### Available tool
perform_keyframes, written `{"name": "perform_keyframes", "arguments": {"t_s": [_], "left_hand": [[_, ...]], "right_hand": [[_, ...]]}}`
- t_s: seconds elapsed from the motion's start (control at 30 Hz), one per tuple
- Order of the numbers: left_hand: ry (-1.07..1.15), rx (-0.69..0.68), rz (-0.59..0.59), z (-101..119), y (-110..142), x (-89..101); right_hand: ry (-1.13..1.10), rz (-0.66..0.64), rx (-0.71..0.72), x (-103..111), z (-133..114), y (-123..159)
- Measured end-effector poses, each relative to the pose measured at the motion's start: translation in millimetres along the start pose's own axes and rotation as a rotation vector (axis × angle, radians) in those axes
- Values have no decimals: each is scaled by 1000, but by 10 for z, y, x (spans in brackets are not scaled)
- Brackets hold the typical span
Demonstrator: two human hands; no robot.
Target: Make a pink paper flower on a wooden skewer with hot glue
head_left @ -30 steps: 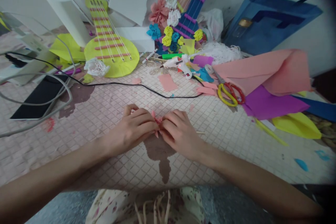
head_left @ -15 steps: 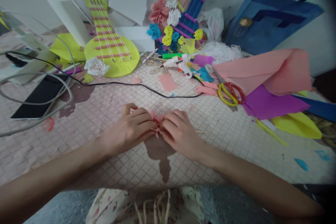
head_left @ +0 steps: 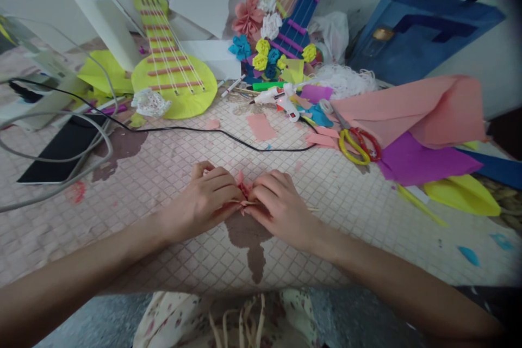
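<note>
Between my two hands, low over the table's front half, is a small crumpled piece of pink crepe paper (head_left: pixel 244 187). My left hand (head_left: pixel 212 193) pinches it from the left, fingers closed. My right hand (head_left: pixel 279 201) pinches it from the right, its fingers closed too. A thin wooden stick (head_left: pixel 313 209) pokes out past the right hand; a pale stretch of it also shows at the paper between the fingertips. Most of the paper is hidden by my fingers.
Beyond my hands a black cable (head_left: pixel 183 129) crosses the table (head_left: pixel 171 174). A white glue gun (head_left: pixel 281 99), scissors (head_left: pixel 354 147) and pink paper sheets (head_left: pixel 408 109) lie back right. A yellow paper instrument (head_left: pixel 175 81) leans behind. A dark tablet-like slab (head_left: pixel 57 152) lies left.
Both hands stay in place. The pink paper between the fingertips has shifted slightly, and a bit of the pale stick now shows along its lower edge.
</note>
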State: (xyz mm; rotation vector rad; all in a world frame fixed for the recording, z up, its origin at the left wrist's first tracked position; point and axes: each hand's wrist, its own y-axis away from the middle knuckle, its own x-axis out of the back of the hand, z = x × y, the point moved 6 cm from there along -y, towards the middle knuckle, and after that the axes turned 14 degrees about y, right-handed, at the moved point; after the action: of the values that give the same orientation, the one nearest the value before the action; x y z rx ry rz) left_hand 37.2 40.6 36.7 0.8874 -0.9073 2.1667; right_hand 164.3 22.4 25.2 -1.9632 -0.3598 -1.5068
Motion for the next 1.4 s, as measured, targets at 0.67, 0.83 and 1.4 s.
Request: {"name": "perform_keyframes", "arguments": {"t_s": [0.67, 0.83, 1.4], "left_hand": [[-187, -192, -56, 125, 44, 15], [-184, -215, -54, 136, 51, 24], [-179, -109, -16, 83, 15, -6]], "right_hand": [[30, -29, 25, -18, -17, -9], [39, -29, 25, -23, -15, -6], [104, 23, 67, -10, -48, -1]]}}
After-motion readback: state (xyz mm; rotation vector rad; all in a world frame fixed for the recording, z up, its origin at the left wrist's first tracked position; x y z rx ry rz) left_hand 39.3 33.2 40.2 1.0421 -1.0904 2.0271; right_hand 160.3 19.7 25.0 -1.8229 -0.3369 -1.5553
